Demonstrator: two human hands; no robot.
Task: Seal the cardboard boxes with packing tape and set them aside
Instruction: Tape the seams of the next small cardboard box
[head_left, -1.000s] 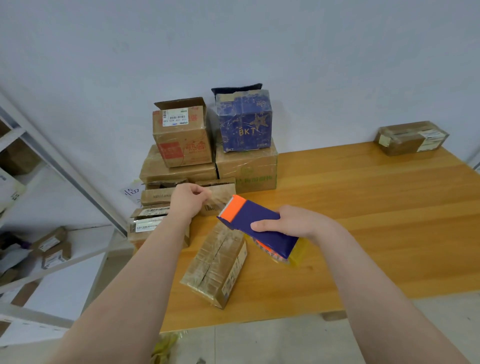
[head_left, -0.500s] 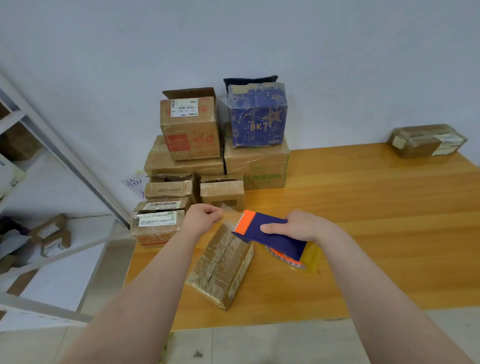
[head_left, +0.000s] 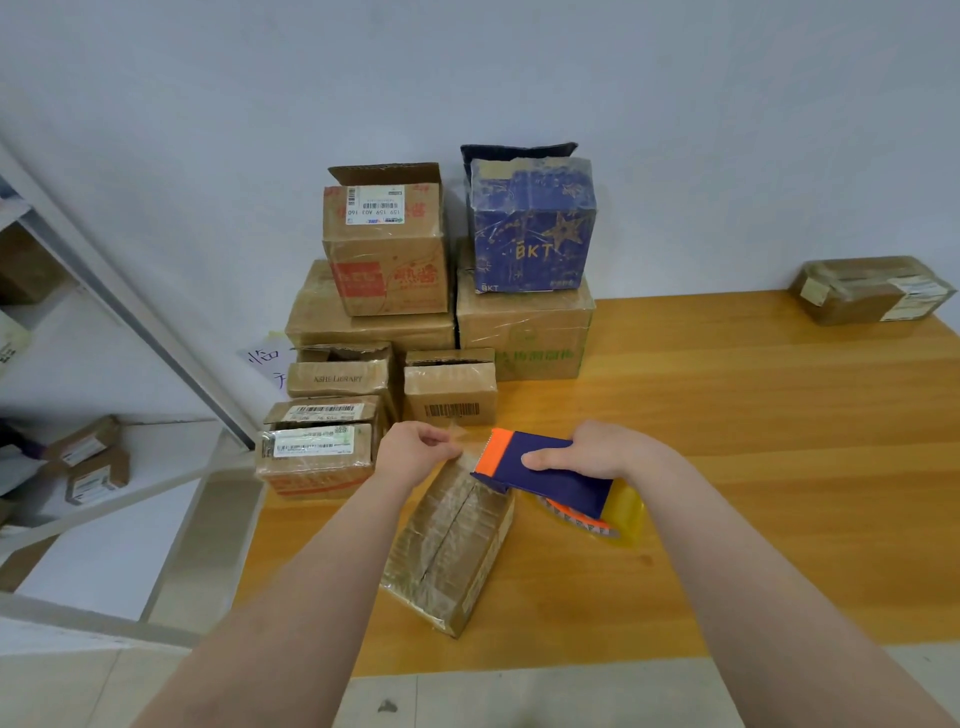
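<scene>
Table (head_left: 753, 415): standing against a pale wall (head_left: 675, 104), carrying stacked boxes (head_left: 384, 244) far left.
Right hand (head_left: 597, 449): gripping the dispenser (head_left: 540, 467).
Left hand (head_left: 415, 449): pinching tape (head_left: 464, 441) above the box (head_left: 452, 540).

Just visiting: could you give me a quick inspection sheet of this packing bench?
Surface: wooden table.
Job's things: cardboard box lying flat; tape dispenser at its far end; tape strip drawn out.
Clutter: stacked boxes back left; lone parcel far right.
Hands: left hand pinches the tape strip; right hand grips the tape dispenser.
Cables: nothing seen.
Surroundings: pale wall; metal shelf with parcels, left.
</scene>
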